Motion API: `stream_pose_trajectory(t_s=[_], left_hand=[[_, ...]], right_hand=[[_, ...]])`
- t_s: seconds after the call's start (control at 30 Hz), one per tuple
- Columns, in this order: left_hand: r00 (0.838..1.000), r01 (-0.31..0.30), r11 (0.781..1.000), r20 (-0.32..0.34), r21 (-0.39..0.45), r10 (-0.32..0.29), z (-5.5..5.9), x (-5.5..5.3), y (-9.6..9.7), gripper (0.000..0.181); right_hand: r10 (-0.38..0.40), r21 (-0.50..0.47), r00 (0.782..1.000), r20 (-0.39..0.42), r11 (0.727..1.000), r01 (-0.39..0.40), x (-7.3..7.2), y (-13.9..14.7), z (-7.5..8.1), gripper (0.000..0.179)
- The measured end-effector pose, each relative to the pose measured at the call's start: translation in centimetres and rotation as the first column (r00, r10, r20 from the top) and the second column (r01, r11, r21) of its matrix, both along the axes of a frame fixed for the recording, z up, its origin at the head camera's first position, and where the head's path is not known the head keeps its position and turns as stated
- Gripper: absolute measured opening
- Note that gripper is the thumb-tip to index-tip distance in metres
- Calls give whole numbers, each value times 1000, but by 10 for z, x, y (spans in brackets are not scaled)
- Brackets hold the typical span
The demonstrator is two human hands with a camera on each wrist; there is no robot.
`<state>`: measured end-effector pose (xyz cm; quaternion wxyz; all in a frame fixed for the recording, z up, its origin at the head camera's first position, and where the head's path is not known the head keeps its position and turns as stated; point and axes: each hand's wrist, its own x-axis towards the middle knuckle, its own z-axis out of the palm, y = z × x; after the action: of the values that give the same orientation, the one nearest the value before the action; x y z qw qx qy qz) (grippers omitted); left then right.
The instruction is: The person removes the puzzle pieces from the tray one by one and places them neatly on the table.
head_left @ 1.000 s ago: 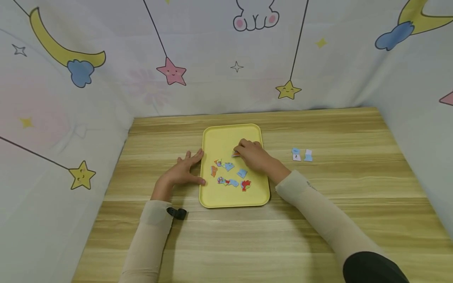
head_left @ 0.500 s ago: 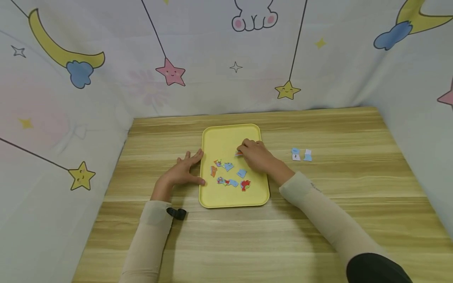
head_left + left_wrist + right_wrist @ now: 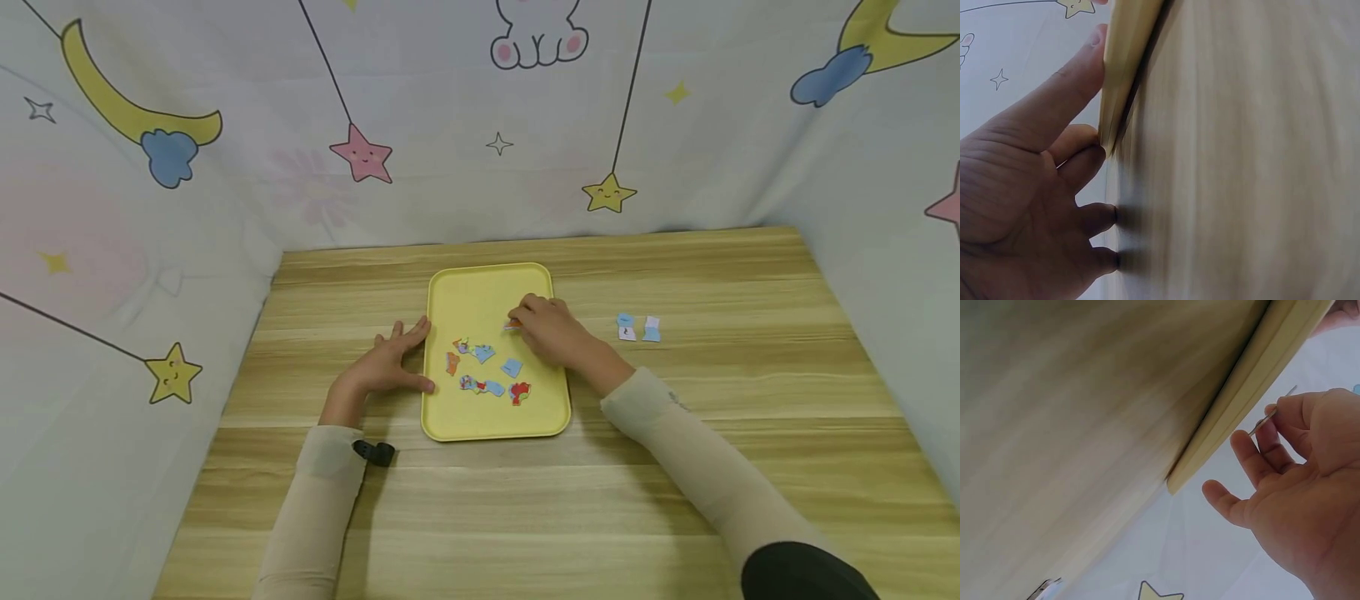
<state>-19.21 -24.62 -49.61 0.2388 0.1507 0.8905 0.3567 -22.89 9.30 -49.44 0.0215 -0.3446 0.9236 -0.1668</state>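
A yellow tray [image 3: 491,421] lies on the wooden table, bearing several small printed puzzle pieces. Along its left edge my left hand [image 3: 386,362] rests with spread fingers, the thumb and fingertips touching the rim; the left wrist view shows the thumb [image 3: 1054,100] against the tray's side. Over the tray's right half, my right hand [image 3: 551,331] pinches a thin puzzle piece [image 3: 512,325] with some orange on it. In the right wrist view that piece [image 3: 1285,400] appears edge-on between thumb and fingers. Below it lie a light-blue piece [image 3: 512,367], a red piece [image 3: 519,393] and an orange piece [image 3: 452,362].
Two blue-and-white pieces, a left one [image 3: 626,327] and a right one [image 3: 652,329], lie on the table [image 3: 720,375] right of the tray. A printed white curtain [image 3: 450,200] hangs behind the table and at its sides.
My right hand has shifted slightly to the right over the tray with the pinched puzzle piece. The left hand stays at the tray's edge, and the other pieces have not moved.
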Motion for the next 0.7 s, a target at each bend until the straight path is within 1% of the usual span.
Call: stream_pose_trajectory(t_s=[0.1,0.47,0.7], left_hand=[[1000,0,1000,-1,0,0,0,0,0,117],[1000,13,1000,-9,-4,-13,-1,-1,-1,117],[1000,14,1000,-14,0,-14,-2,-1,-2,118]], right_hand=[[-2,-19,1000,-9,1000,1,0,4,-1,30],[-30,-44,999,18,999,31,-2,15,-4,29],[-45,-52,999,21,998,46,-2,23,-5,29]])
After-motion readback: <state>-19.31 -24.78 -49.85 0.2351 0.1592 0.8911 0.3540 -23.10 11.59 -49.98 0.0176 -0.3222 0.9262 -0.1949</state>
